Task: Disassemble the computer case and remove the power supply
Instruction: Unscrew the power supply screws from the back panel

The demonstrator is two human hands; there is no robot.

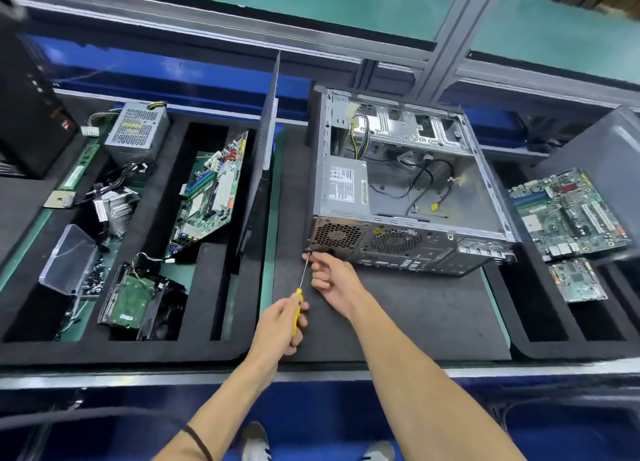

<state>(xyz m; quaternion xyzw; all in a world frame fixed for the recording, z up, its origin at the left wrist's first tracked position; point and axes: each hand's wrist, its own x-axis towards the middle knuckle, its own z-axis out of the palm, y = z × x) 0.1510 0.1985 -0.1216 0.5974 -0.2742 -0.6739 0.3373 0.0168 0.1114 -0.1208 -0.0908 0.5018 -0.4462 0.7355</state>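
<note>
An open grey computer case (485, 197) lies on its side on black foam, rear panel facing me. Its power supply (346, 187) sits in the near-left corner, label up, with its fan grille (337, 235) at the rear. My left hand (284, 317) grips the yellow handle of a screwdriver (300, 284). The shaft runs up to a screw at the lower-left corner of the grille. My right hand (332, 277) pinches the shaft near its tip, touching the case. Loose cables (426, 187) lie inside the case.
A side panel (265, 155) stands upright left of the case. Foam compartments at left hold another power supply (136, 131), a motherboard (211, 194), a hard drive (130, 301), a heatsink and a clear screw box (67, 258). More boards (568, 211) lie at right.
</note>
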